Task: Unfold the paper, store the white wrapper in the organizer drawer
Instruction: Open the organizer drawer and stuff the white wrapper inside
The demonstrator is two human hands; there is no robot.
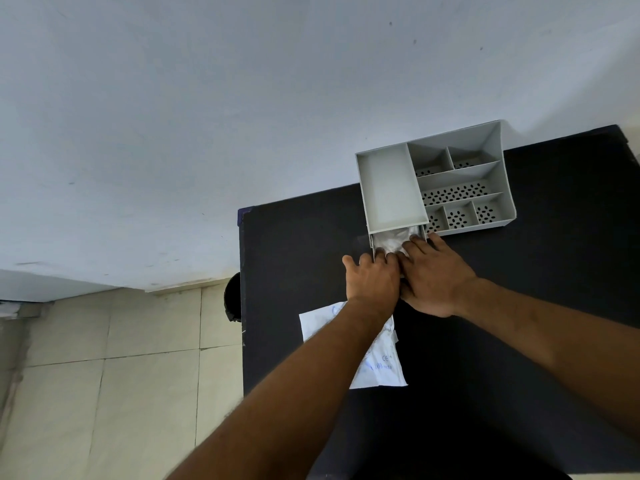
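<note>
A grey organizer (500, 157) stands at the far side of the black table (519, 393). Its drawer (423, 233) is pulled partly out toward me from under the tall left compartment. The crumpled white wrapper (393, 241) lies inside the drawer. My left hand (372, 280) has its fingers curled over the drawer's front edge, with the thumb spread to the left. My right hand (438, 277) lies close beside it, fingers stretched flat onto the wrapper. The unfolded white paper (382, 370) with blue print lies flat on the table, partly hidden under my left forearm.
The organizer's right side has several open compartments with perforated floors (457, 194). The table's left edge runs near my left arm, and a dark round object (232, 301) sits just beyond it above the tiled floor (104, 393). A pale wall is behind.
</note>
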